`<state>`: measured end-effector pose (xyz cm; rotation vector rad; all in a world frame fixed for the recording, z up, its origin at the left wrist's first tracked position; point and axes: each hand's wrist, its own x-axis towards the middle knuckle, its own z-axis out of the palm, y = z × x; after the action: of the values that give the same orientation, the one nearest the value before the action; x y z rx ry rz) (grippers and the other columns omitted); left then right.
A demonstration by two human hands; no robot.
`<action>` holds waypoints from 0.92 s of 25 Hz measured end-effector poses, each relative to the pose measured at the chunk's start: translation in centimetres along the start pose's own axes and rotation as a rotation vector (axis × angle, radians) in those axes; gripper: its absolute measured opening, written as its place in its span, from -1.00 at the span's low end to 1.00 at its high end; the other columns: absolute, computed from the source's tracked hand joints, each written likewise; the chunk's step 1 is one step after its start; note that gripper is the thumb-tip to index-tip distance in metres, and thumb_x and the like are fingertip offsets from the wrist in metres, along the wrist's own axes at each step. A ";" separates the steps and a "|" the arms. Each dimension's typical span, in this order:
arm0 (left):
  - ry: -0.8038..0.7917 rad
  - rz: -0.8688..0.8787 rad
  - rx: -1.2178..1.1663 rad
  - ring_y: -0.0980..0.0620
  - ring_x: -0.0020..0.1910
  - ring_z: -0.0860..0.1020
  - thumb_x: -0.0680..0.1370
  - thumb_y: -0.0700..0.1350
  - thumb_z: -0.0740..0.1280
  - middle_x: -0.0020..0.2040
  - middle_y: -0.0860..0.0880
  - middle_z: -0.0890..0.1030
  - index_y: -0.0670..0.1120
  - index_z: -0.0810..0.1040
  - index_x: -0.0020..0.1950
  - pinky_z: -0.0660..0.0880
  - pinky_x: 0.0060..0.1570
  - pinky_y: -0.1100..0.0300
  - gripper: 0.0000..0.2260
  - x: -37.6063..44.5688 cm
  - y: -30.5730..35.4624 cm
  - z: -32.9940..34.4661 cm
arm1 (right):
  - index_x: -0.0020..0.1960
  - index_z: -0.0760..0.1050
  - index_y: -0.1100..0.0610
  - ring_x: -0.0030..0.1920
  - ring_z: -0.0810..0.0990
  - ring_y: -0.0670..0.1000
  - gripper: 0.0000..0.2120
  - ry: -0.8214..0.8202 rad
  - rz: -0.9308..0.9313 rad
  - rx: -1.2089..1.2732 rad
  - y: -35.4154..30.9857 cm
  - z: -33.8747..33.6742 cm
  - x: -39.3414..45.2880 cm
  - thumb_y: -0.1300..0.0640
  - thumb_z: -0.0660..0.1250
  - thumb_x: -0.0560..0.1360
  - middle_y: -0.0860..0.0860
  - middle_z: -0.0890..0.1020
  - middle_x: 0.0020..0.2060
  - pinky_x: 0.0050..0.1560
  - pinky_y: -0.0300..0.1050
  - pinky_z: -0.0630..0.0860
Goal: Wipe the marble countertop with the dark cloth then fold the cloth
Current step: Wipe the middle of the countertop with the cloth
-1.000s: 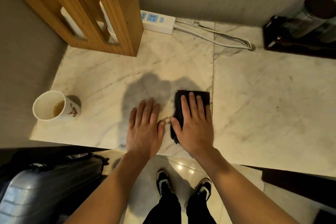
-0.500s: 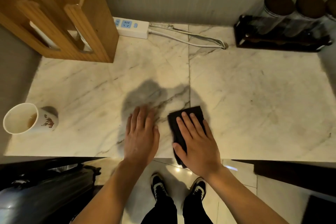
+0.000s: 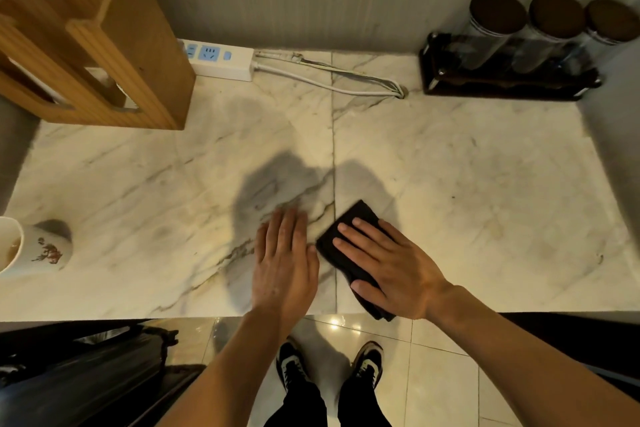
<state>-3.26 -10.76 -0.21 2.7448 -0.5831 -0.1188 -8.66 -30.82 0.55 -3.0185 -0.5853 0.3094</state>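
A dark folded cloth [image 3: 349,218] lies on the white marble countertop [image 3: 467,191] near its front edge, just right of the centre seam, with one end hanging over the edge. My right hand [image 3: 391,267] presses flat on the cloth, fingers spread and pointing up-left. My left hand [image 3: 282,256] rests flat on the bare marble right beside the cloth, fingers together, holding nothing.
A wooden holder [image 3: 86,42] stands at the back left, a white power strip [image 3: 221,59] and its cable [image 3: 339,83] along the wall. A dark rack with three jars [image 3: 519,55] sits back right. A white cup [image 3: 31,250] stands at the left edge. A suitcase [image 3: 79,381] is on the floor.
My right hand has slid the cloth rightward across the seam and turned it diagonal. The view has shifted right, so the cup now sits at the frame's left edge.
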 end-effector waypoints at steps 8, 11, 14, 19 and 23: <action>0.003 -0.021 0.032 -0.10 0.51 0.16 0.60 -0.03 0.05 0.49 -0.18 0.31 -0.19 0.26 0.49 -0.01 0.45 -0.07 -0.52 1.7 1.6 0.8 | 0.55 0.06 0.04 0.54 0.01 0.04 -0.39 0.054 0.101 0.036 4.0 -1.2 4.7 -0.17 0.03 0.57 0.00 0.10 0.55 0.48 0.10 0.06; -0.014 0.004 0.050 -0.11 0.51 0.14 0.61 0.00 0.05 0.50 -0.16 0.30 -0.15 0.27 0.49 0.02 0.43 -0.12 -0.53 2.4 1.9 0.8 | 0.55 0.04 0.04 0.54 0.02 0.04 -0.38 0.070 0.154 0.036 5.4 -1.6 6.6 -0.18 0.00 0.56 0.01 0.11 0.55 0.49 0.10 0.07; -0.042 0.016 0.091 -0.13 0.52 0.13 0.61 0.04 0.04 0.52 -0.14 0.26 -0.10 0.24 0.51 0.03 0.42 -0.16 -0.51 2.9 2.1 1.0 | 0.55 0.04 0.04 0.54 0.02 0.03 -0.37 0.097 0.218 0.055 6.9 -1.9 8.3 -0.19 -0.01 0.56 0.01 0.11 0.55 0.49 0.09 0.06; -0.076 -0.006 0.146 -0.11 0.53 0.08 0.59 0.07 0.06 0.54 -0.09 0.18 -0.07 0.17 0.54 0.06 0.44 -0.18 -0.48 3.1 2.2 1.2 | 0.56 -0.01 0.02 0.54 -0.04 0.04 -0.38 0.127 0.348 0.093 8.8 -2.2 11.2 -0.20 -0.08 0.56 0.00 0.05 0.56 0.51 0.09 -0.04; -0.097 -0.001 0.175 -0.13 0.51 0.14 0.58 0.08 0.06 0.52 -0.11 0.25 -0.09 0.24 0.51 0.14 0.41 -0.21 -0.48 3.3 2.4 0.9 | 0.56 -0.12 0.00 0.54 -0.14 0.01 -0.40 0.143 0.521 0.136 10.0 -2.4 13.6 -0.19 -0.13 0.58 -0.01 -0.05 0.57 0.51 0.05 -0.15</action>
<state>-1.32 -14.44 -0.31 2.9215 -0.6460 -0.2117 7.78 -35.00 -0.45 -2.9734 0.2330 0.1402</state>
